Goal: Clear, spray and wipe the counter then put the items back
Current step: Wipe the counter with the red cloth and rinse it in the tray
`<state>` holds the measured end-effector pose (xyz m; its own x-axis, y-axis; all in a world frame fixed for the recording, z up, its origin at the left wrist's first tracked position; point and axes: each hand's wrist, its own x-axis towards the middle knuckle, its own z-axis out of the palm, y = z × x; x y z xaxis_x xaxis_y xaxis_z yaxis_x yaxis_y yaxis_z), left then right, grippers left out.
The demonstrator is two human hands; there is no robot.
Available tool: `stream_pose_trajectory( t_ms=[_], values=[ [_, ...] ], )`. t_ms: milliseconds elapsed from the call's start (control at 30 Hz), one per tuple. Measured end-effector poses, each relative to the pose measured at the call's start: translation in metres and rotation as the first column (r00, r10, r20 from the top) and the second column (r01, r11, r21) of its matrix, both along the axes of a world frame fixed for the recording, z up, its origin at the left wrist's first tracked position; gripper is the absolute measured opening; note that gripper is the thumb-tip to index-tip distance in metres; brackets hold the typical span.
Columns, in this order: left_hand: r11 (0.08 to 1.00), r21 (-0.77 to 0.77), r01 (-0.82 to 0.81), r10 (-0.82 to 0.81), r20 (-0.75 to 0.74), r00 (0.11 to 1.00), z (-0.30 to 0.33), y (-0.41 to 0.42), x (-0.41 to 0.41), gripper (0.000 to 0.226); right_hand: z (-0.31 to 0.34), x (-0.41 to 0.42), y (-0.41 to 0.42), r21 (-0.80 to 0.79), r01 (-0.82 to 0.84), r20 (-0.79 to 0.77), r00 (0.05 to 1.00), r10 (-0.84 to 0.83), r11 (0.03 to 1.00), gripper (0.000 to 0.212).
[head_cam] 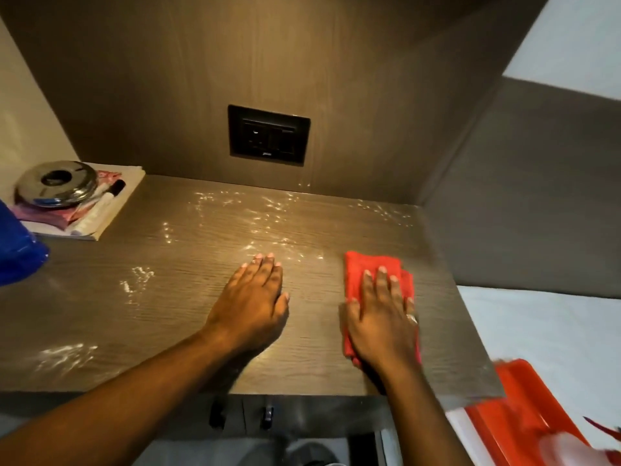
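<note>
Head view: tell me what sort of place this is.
Probably a bedroom or hotel room nook, not a kitchen. A wood-grain counter is built into a matching panelled wall with a black socket plate, and what looks like a white-sheeted bed lies right beside it. A book holds markers.

A single head-worn wide-angle view looks forward and steeply down from above the person's forearms, close over the counter (201, 297). Beyond the fingertips of the left hand (255, 297) and right hand (383, 317) it faces the back wall and its socket plate (268, 134).
</note>
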<state>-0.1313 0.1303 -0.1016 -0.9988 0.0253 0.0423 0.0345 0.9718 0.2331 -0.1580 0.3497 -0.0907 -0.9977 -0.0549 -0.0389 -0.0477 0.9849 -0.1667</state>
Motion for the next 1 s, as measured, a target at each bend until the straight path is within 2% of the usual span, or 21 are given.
stream_pose_trajectory(
  t_ms=[167,333,467,633,733,900,1000],
  values=[
    [1.000,-0.009,0.023,-0.023,0.011,1.000,0.000,-0.002,-0.001,0.068,-0.002,0.050,0.072,0.014,0.398,-0.007,0.918,-0.398,0.917,0.067],
    [1.000,-0.010,0.024,-0.024,0.009,1.000,0.003,-0.001,0.003,0.070,0.005,0.033,0.089,-0.047,0.598,-0.020,0.800,-0.599,0.800,0.068],
    [0.999,-0.018,0.029,-0.029,0.008,1.000,0.001,0.000,0.004,0.071,0.004,0.020,0.086,-0.061,0.670,0.024,0.742,-0.670,0.740,0.074],
    [0.998,-0.049,0.042,-0.041,0.019,0.999,0.001,0.001,0.001,0.070,0.005,0.019,0.070,-0.032,0.676,0.056,0.737,-0.674,0.736,0.076],
    [0.997,-0.066,0.037,-0.035,0.038,0.999,0.003,0.000,0.002,0.069,0.006,0.024,0.050,-0.022,0.628,0.068,0.777,-0.625,0.778,0.076],
    [0.992,-0.105,0.071,-0.061,0.090,0.994,0.008,0.002,0.004,0.068,-0.005,0.054,0.016,-0.046,0.366,0.000,0.930,-0.367,0.929,0.071],
    [0.991,-0.100,0.089,-0.079,0.096,0.992,0.007,-0.002,0.005,0.068,-0.010,0.070,0.038,-0.007,0.249,-0.058,0.967,-0.249,0.969,0.067]
  ],
)
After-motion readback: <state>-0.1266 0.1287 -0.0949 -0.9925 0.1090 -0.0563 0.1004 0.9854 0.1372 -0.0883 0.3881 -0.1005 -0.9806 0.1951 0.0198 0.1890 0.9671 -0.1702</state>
